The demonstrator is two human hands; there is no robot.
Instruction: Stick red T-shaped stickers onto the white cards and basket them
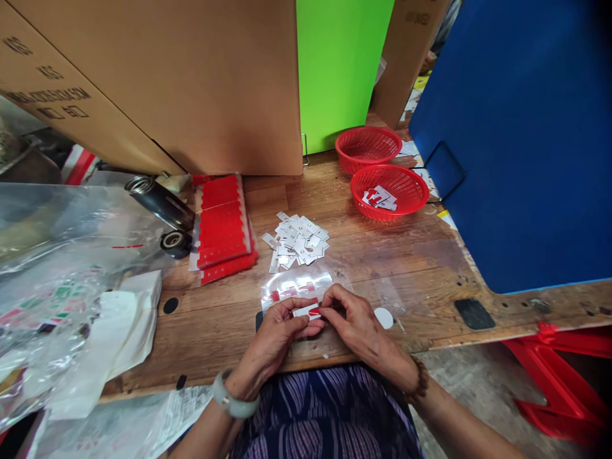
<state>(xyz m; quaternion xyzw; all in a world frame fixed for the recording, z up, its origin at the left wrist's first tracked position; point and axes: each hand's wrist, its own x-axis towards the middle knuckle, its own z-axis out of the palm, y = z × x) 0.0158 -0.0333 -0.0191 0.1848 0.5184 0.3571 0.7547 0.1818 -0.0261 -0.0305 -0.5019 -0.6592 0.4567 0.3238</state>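
Note:
Pinched in my left hand (283,326) is a small white card (302,312) with a red sticker (314,312) at its right end. The fingertips of my right hand (352,320) are closed at that red sticker; whether they grip it or press it down I cannot tell. Just beyond my hands lies a clear sticker sheet (299,282) with a few red pieces on it. Farther back is a loose heap of white cards (299,239). Stacked red sticker sheets (222,220) lie to the left of the heap.
Two red baskets (368,145) stand at the back right; the front basket (415,203) holds several cards. A dark flask (160,203) leans at the left near plastic bags (62,299). Cardboard (215,83), a green panel (339,70) and a blue panel (521,146) border the table.

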